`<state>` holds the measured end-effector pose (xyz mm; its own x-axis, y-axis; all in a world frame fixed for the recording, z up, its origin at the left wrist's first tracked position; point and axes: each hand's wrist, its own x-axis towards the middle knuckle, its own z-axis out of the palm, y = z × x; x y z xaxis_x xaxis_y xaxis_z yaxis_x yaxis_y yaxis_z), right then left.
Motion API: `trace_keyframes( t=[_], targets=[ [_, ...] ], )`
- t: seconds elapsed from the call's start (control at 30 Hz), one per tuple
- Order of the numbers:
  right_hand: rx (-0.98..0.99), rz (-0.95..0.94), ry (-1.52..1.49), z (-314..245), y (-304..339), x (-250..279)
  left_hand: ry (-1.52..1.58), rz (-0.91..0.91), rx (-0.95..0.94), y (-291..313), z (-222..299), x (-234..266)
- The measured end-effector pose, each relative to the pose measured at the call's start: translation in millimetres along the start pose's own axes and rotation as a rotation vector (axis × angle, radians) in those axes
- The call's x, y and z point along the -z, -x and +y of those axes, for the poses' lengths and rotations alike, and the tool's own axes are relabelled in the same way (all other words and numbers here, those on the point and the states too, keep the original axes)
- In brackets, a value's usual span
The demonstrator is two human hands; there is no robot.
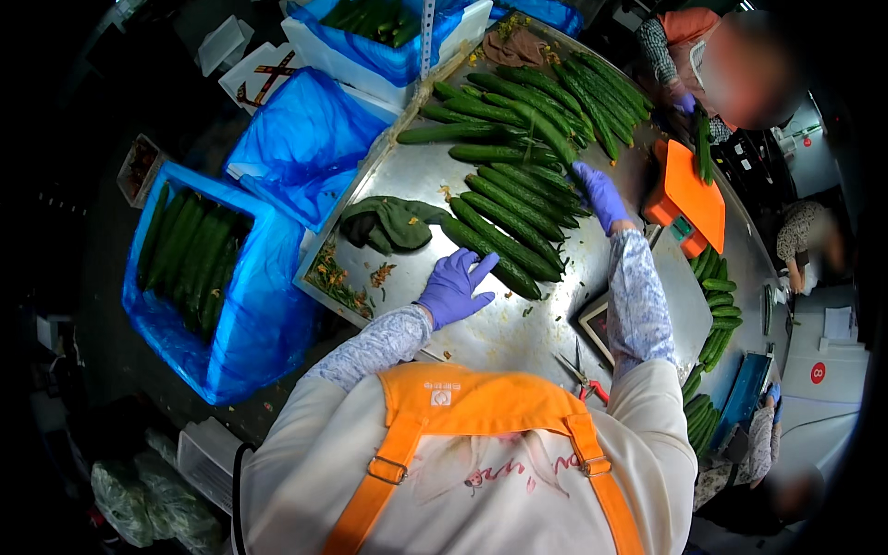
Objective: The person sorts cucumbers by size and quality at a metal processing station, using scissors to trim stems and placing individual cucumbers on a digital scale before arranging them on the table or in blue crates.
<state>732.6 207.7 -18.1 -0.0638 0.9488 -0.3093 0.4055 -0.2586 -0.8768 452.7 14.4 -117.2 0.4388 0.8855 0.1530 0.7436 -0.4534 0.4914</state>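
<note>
Long dark green cucumbers lie in rows on a metal table (518,319). My left hand (453,289), in a purple glove, has its fingers spread beside the nearest row. Its fingertips reach the side of a cucumber (504,271) at the front of that row. Farther right, my right hand (606,196), also gloved, closes on the near end of a cucumber (544,128) that slants over the far pile (592,92). The glove hides that end. A dark green cloth (393,224) lies crumpled left of the near row.
Red-handled scissors (583,377) and a dark-faced device (597,326) lie near my right forearm. Beyond stands an orange scale (686,199), where a co-worker's gloved hand (684,102) holds a cucumber. Blue-lined boxes (259,287) of cucumbers stand left of the table. More cucumbers (721,314) lie right.
</note>
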Motion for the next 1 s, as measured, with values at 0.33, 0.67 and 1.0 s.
trace_keyframes(
  t=[0.33,0.67,1.0],
  targets=[
    [0.884,0.285,0.913,-41.3,-61.7,-69.3,0.001,0.011,-0.025,-0.5,1.7,3.5],
    [0.564,-0.045,1.265,-78.3,-93.0,-156.7,0.022,0.005,-0.038,-3.2,-1.3,5.3],
    [0.489,0.372,1.072,-53.1,-69.4,-30.3,-0.02,-0.071,-0.012,-6.3,2.8,5.8]
  ],
)
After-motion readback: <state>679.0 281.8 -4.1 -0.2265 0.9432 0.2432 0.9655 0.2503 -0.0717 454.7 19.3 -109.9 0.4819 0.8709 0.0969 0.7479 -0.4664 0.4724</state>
